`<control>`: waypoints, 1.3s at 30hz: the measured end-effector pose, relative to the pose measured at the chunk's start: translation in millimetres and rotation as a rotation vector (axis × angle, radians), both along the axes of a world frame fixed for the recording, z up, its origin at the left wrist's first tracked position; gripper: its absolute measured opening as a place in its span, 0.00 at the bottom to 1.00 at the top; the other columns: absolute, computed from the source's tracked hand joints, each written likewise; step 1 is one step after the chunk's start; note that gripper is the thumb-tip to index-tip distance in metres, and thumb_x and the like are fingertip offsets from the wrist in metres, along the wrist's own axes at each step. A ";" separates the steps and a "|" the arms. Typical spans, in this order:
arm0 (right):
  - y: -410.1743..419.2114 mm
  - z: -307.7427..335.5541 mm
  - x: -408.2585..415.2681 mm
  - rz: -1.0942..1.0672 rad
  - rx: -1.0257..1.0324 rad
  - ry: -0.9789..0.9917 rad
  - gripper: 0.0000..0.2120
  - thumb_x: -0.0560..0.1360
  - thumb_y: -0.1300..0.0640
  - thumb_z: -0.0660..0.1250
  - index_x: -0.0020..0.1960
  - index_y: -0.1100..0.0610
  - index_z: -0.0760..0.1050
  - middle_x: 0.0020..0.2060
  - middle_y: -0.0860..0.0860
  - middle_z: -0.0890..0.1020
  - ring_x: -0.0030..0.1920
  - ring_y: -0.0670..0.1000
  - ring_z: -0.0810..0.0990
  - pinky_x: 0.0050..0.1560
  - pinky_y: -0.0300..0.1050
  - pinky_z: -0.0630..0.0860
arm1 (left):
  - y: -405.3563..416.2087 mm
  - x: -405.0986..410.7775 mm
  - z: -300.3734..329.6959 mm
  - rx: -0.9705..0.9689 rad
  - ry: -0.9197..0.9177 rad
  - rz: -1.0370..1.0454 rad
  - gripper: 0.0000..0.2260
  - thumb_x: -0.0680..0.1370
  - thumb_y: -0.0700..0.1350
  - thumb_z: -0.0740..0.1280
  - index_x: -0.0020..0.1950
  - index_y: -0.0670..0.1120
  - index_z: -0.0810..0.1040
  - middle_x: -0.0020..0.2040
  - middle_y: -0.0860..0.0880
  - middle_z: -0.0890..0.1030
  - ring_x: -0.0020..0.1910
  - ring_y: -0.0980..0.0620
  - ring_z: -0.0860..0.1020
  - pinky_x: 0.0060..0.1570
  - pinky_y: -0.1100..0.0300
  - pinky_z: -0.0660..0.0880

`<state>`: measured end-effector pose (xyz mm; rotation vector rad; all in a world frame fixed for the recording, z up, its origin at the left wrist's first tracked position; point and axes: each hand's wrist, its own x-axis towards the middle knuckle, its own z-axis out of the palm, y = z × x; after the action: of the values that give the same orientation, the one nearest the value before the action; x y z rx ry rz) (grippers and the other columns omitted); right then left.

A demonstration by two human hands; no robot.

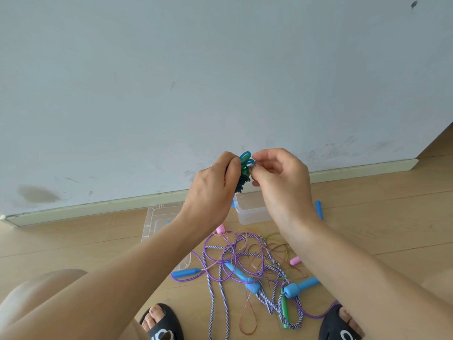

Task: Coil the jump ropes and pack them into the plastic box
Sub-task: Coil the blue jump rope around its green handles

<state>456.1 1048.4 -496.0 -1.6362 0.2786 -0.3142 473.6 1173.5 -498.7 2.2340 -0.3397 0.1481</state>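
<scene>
Winding the blue rope coil [245, 168], L hand [213, 190] clamping it, R fingers [255, 168] pinching its end, above the plastic box [252, 212]; next I'd tuck & drop in.

Even, soft daylight fills my view; the pale wall [220, 69] reads bright with no glare. My left hand [213, 185] and right hand [279, 182] cast no hard shadows, only faint shading beneath my forearms at 6 o'clock. Wide-angle distortion bows the skirting board [98, 207] toward 9 and 3 o'clock. Focus is slightly soft throughout, and the fingertips are a little blurred.
</scene>
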 end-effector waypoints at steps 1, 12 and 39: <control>1.1 0.2 -0.9 0.010 -0.027 -0.032 0.08 0.75 0.66 0.68 0.48 0.54 0.79 0.41 0.48 0.84 0.41 0.47 0.83 0.47 0.44 0.81 | -1.4 0.7 0.6 -0.038 0.046 0.017 0.11 0.84 0.48 0.54 0.46 0.47 0.71 0.33 0.46 0.76 0.32 0.41 0.74 0.34 0.48 0.73; -16.1 15.2 -0.5 0.121 0.275 0.213 0.06 0.75 0.69 0.65 0.46 0.59 0.77 0.32 0.52 0.77 0.28 0.47 0.76 0.42 0.48 0.79 | 1.1 -0.5 -3.9 -0.080 0.106 0.004 0.10 0.83 0.48 0.55 0.43 0.49 0.71 0.32 0.47 0.79 0.27 0.52 0.69 0.30 0.60 0.68; -41.0 40.6 5.0 0.205 0.347 0.351 0.06 0.78 0.59 0.59 0.46 0.60 0.71 0.29 0.51 0.69 0.24 0.48 0.62 0.35 0.45 0.75 | -27.1 21.9 9.2 -0.004 0.208 -0.082 0.13 0.82 0.51 0.55 0.47 0.44 0.72 0.36 0.46 0.78 0.27 0.48 0.72 0.29 0.59 0.71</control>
<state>461.1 1007.4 -455.5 -1.3545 0.4018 0.1742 495.5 1146.3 -489.6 2.2036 -0.3160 -0.1265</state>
